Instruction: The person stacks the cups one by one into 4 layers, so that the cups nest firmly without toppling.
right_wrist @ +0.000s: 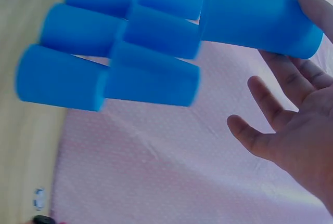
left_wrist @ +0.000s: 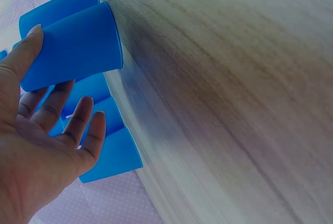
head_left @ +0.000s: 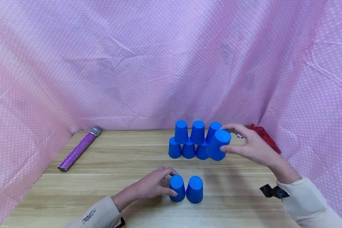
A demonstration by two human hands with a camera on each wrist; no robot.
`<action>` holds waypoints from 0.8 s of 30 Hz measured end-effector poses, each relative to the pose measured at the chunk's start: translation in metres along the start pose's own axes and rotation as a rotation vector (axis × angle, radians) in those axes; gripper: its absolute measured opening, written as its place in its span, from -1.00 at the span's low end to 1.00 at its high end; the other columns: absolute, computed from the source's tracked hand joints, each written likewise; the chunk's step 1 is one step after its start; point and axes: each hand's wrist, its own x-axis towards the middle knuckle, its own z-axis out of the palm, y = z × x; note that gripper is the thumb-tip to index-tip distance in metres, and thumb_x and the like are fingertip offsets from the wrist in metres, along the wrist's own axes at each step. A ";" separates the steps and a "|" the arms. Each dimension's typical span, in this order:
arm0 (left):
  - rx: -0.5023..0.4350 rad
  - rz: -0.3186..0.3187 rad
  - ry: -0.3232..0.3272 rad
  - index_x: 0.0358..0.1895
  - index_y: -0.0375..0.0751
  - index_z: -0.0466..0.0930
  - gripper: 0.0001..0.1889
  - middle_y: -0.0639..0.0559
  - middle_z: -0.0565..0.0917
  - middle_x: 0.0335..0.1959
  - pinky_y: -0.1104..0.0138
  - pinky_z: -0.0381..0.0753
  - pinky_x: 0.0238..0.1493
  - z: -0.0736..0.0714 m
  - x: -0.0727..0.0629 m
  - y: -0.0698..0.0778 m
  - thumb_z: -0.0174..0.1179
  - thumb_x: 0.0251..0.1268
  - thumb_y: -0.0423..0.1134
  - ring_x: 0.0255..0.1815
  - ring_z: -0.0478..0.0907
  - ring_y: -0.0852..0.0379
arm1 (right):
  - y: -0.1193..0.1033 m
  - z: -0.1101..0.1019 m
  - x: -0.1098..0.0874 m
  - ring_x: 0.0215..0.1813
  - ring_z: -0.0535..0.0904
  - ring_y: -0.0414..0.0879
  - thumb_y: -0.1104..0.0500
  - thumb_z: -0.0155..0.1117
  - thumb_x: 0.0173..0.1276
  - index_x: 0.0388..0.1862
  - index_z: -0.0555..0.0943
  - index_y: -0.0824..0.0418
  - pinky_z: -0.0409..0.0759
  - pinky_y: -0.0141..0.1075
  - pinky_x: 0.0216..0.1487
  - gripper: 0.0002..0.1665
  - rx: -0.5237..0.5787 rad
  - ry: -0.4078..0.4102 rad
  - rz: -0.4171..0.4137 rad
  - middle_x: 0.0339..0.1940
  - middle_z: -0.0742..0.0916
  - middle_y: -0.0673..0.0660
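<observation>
Near the front of the table, my left hand point(head_left: 151, 185) pinches an upside-down blue cup point(head_left: 177, 189) between thumb and fingers. Another upside-down blue cup point(head_left: 194, 190) stands right beside it. My right hand point(head_left: 252, 144) grips a raised, slightly tilted blue cup point(head_left: 216, 147) by its side, bottom end up. This cup overlaps the right end of a two-tier stack in the head view. The stack's upper row has three upside-down cups point(right_wrist: 151, 73), resting over a lower row of several more point(right_wrist: 60, 78). Its lower right cup is hidden in the head view.
A purple glittery microphone point(head_left: 79, 148) lies at the left of the wooden table point(head_left: 117, 158). At the back right is a red object point(head_left: 265, 137), with a small black-and-white round piece point(head_left: 239, 136) near it. Pink dotted cloth point(head_left: 148, 63) hangs around the table.
</observation>
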 end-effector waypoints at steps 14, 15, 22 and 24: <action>0.008 -0.013 0.006 0.16 0.32 0.49 -0.50 0.17 0.54 0.21 -0.11 0.52 0.25 0.000 -0.001 0.000 0.40 0.16 0.16 0.31 0.41 0.02 | -0.017 -0.024 0.059 0.52 0.28 0.21 -0.13 0.40 0.32 0.40 0.41 -0.03 0.26 0.44 0.34 -0.28 0.042 0.038 0.100 0.34 0.55 0.13; 0.008 -0.012 0.007 0.16 0.31 0.49 -0.50 0.16 0.54 0.21 -0.11 0.53 0.25 0.000 -0.001 0.001 0.41 0.16 0.16 0.31 0.41 0.01 | -0.017 -0.024 0.062 0.51 0.28 0.22 -0.13 0.40 0.32 0.41 0.40 -0.02 0.27 0.44 0.34 -0.27 0.046 0.036 0.099 0.35 0.54 0.14; 0.013 -0.004 0.001 0.16 0.32 0.49 -0.51 0.17 0.54 0.20 -0.05 0.56 0.21 0.000 -0.001 0.001 0.40 0.17 0.16 0.28 0.41 0.03 | -0.012 -0.021 0.078 0.51 0.28 0.20 -0.10 0.39 0.33 0.41 0.41 -0.02 0.17 0.40 0.43 -0.29 0.053 0.052 0.081 0.35 0.56 0.15; 0.016 -0.009 0.002 0.16 0.33 0.49 -0.51 0.18 0.54 0.20 -0.06 0.56 0.21 0.000 0.000 0.001 0.40 0.16 0.17 0.28 0.41 0.03 | -0.009 -0.020 0.082 0.51 0.29 0.19 -0.10 0.39 0.33 0.41 0.41 0.00 0.15 0.37 0.45 -0.29 0.052 0.060 0.074 0.34 0.57 0.16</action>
